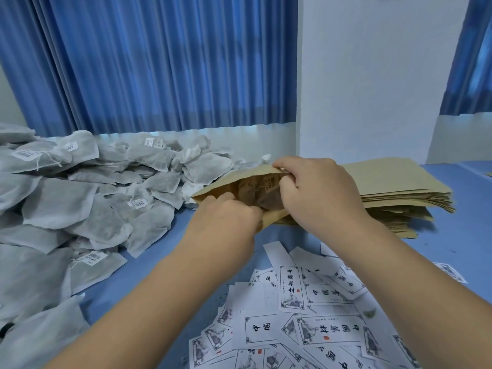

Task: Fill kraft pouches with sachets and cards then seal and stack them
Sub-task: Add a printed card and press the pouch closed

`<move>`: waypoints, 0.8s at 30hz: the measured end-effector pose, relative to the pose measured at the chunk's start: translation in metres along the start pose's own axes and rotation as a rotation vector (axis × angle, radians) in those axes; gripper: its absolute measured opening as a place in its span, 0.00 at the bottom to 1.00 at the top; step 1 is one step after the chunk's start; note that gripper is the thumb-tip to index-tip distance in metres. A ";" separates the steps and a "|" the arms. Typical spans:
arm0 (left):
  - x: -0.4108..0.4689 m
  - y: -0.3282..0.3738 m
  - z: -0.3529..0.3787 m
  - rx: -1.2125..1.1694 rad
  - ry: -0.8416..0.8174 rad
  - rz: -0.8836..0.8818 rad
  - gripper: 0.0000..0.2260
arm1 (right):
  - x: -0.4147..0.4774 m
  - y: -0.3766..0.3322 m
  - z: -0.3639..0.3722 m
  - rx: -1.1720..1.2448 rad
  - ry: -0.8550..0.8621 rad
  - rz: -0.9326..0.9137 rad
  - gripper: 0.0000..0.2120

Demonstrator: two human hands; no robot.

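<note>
A kraft pouch (239, 179) is held open above the blue table, its mouth facing me. My right hand (316, 190) grips the pouch's upper right edge. My left hand (226, 219) holds the lower edge with its fingers reaching into the mouth. Inside the pouch a sachet (263, 193) with a small label shows. A heap of grey-white sachets (87, 198) covers the left side. Printed white cards (306, 315) lie scattered in front of me. A stack of flat kraft pouches (399, 193) sits at the right, behind my right hand.
The blue table (466, 235) runs to a white wall (372, 75) with blue curtains (159, 62) behind. One stray card (450, 271) lies at the right edge.
</note>
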State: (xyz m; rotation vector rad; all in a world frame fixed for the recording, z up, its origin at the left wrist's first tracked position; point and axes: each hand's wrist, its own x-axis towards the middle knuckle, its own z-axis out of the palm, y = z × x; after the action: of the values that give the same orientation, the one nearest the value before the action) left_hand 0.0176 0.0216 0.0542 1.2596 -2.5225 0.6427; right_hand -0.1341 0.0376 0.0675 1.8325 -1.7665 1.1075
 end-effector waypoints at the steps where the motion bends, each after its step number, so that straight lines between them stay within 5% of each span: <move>1: 0.000 0.000 -0.002 0.004 -0.004 -0.020 0.10 | 0.000 0.000 0.000 -0.001 0.000 0.002 0.13; 8: -0.006 -0.004 -0.021 0.059 -0.132 -0.278 0.13 | 0.001 0.000 0.001 -0.006 -0.008 0.011 0.12; 15: -0.001 -0.011 -0.008 -0.130 -0.157 -0.160 0.08 | 0.001 -0.001 0.000 -0.022 -0.029 -0.001 0.12; 17: 0.000 -0.011 -0.008 -0.152 -0.057 -0.161 0.09 | 0.001 -0.001 -0.001 -0.021 -0.027 0.000 0.12; 21: 0.000 -0.018 -0.015 -0.332 0.421 -0.215 0.08 | 0.000 -0.002 -0.004 -0.039 -0.027 -0.026 0.13; 24: 0.001 -0.030 -0.016 -0.299 0.471 -0.222 0.18 | 0.002 -0.001 -0.011 -0.078 0.006 -0.088 0.13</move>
State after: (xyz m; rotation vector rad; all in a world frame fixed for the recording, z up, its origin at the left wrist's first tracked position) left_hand 0.0415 0.0127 0.0769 1.1046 -1.9742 0.4279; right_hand -0.1362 0.0449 0.0762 1.8405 -1.6840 0.9957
